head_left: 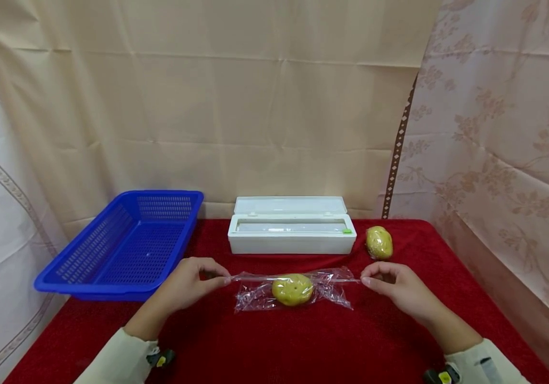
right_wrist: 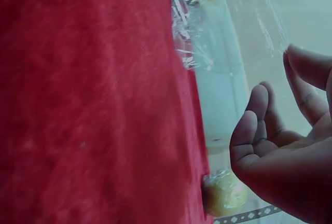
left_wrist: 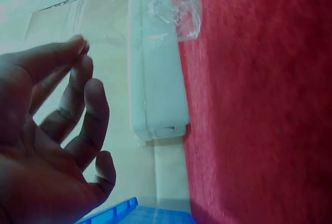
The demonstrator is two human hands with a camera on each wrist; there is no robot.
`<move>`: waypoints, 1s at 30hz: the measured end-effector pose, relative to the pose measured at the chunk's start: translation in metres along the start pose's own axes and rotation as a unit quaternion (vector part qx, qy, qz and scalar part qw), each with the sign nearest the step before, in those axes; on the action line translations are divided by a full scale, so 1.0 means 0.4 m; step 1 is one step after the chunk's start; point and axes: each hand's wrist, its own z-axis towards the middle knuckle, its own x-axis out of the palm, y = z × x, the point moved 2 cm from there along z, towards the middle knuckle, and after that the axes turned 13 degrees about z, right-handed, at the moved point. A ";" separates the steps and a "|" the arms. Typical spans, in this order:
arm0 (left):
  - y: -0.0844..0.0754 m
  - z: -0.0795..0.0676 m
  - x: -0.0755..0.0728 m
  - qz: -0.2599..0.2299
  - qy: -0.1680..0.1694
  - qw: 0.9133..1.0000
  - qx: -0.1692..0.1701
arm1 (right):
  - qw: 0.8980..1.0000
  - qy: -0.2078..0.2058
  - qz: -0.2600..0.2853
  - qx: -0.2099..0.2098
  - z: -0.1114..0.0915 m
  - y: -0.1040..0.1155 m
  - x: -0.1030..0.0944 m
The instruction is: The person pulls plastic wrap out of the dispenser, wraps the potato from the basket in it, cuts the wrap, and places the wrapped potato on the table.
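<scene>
A yellow potato (head_left: 292,290) sits on the red cloth with clear plastic wrap (head_left: 257,297) around it and spreading out to both sides. My left hand (head_left: 189,282) pinches one end of the wrap's stretched edge between thumb and forefinger. At the opposite end, my right hand (head_left: 401,290) pinches the same edge, so the film runs taut between the two hands above the potato. In the left wrist view, the other fingers of the left hand (left_wrist: 67,115) curve loosely. The right wrist view shows the right hand (right_wrist: 290,125) with thumb and forefinger tips together on the film.
Behind the potato stands a white wrap dispenser box (head_left: 291,245), its lid raised and a green slider at its right end. A second potato (head_left: 379,242), wrapped in film, lies to its right. On the left is a blue plastic basket (head_left: 111,288). Red cloth (head_left: 274,346) covers the table.
</scene>
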 end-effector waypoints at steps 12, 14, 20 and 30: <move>-0.030 -0.027 0.029 0.189 -0.006 0.967 0.168 | 0.989 0.110 -0.075 -0.070 -0.018 -0.044 0.008; -0.031 -0.026 0.036 0.207 -0.010 0.964 0.168 | 0.987 0.105 -0.094 -0.077 -0.015 -0.050 0.014; -0.032 -0.016 0.058 0.244 -0.011 0.957 0.155 | 0.983 0.082 -0.149 -0.072 -0.005 -0.058 0.029; -0.043 -0.013 0.033 0.084 0.042 0.995 0.023 | 0.992 0.065 -0.097 -0.037 0.008 -0.024 0.011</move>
